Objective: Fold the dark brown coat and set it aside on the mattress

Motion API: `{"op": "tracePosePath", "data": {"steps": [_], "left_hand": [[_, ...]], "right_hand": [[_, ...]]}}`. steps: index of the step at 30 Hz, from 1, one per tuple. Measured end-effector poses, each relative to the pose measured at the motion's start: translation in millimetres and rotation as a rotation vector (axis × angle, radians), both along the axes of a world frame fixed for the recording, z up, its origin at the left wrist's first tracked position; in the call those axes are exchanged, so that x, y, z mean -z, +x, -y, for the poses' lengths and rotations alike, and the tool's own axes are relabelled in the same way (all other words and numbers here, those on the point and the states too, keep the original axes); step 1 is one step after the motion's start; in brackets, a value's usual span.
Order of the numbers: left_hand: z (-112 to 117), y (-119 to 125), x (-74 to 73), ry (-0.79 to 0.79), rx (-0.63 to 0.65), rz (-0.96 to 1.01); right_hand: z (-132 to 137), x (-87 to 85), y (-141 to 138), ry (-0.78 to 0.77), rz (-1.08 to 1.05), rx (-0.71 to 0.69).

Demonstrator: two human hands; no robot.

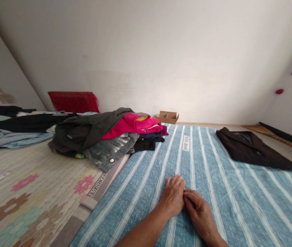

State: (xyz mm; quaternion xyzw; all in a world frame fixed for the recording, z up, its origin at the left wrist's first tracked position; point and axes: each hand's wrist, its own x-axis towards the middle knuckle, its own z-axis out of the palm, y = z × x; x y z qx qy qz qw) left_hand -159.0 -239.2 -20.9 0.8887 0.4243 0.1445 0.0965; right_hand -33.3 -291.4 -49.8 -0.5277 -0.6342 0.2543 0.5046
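Observation:
Both my hands rest on a blue cloth with white stripes (213, 178) spread before me. My left hand (173, 195) lies flat on the cloth, fingers stretched forward and close together. My right hand (199, 209) lies beside it, fingers angled toward the left hand and touching it; it holds nothing. A pile of clothes (104, 137) sits ahead to the left, with a pink garment (133, 124), a dark grey jacket and grey jeans in it. A dark brown folded garment (251, 149) lies on the cloth at the far right.
A floral mat (32, 185) covers the floor to the left. More dark and light-blue clothes (12, 130) lie at the far left. A red cushion (74, 101) and a small open cardboard box (168, 117) stand against the white wall.

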Motion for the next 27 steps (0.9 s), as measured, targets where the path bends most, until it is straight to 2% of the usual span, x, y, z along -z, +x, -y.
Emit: {"op": "tracePosePath", "data": {"steps": [11,21,25,27], "left_hand": [[1,0,2.1,0.021,-0.010,0.014],[2,-2,2.3,-0.025,0.001,0.018],[0,-3,4.0,-0.109,0.003,0.093],[-3,-6,2.1,-0.230,0.005,0.249]], "right_hand": [[0,3.7,2,0.016,-0.029,-0.015],[-2,7.7,4,-0.007,-0.044,-0.013],[-3,10.7,6,-0.021,-0.048,0.000],[-4,13.3,8,-0.042,-0.053,0.008]]}}
